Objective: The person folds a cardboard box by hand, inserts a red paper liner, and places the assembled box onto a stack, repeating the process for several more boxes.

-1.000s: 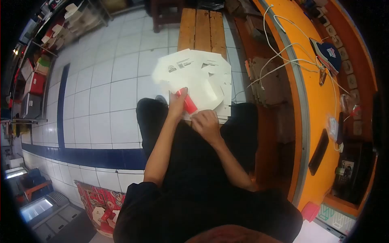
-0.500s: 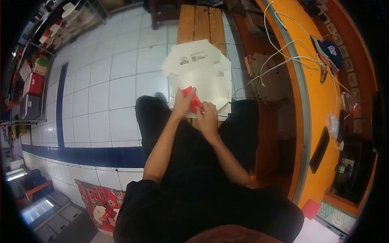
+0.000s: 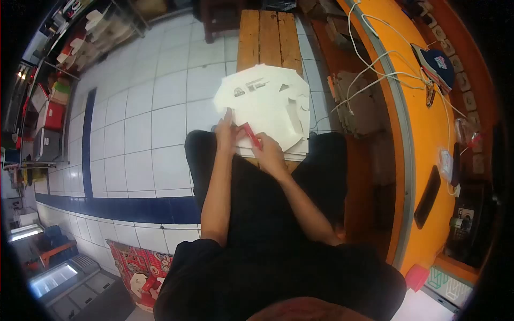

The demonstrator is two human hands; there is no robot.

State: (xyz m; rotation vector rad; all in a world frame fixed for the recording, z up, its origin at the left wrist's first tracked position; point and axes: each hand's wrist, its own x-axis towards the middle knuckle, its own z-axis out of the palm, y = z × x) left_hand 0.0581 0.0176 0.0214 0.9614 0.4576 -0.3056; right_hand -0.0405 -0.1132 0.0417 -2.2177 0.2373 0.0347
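Observation:
A narrow red piece (image 3: pixel 250 135) lies between my two hands, over the near part of a stack of white cut cardboard sheets (image 3: pixel 267 109) with dark print at its upper left. My right hand (image 3: pixel 269 153) is closed on the red piece's lower end. My left hand (image 3: pixel 227 135) is at the left edge of the cardboard, one finger pointing up along it; its other fingers are blurred near the red piece's upper end, and their grip is unclear. The stack rests on a wooden bench (image 3: pixel 270 40) between my knees.
An orange counter (image 3: pixel 423 139) with white cables (image 3: pixel 375 68), a cap (image 3: pixel 436 64) and a dark flat bar (image 3: pixel 426 197) runs along the right. Shelves with red boxes (image 3: pixel 51 115) stand at the left. A patterned red bag (image 3: pixel 134 267) holding items is at lower left.
My left hand has moved left and up to the cardboard's edge, with a finger extended. The red piece looks narrower and has turned. The cardboard appears slightly lower in the view.

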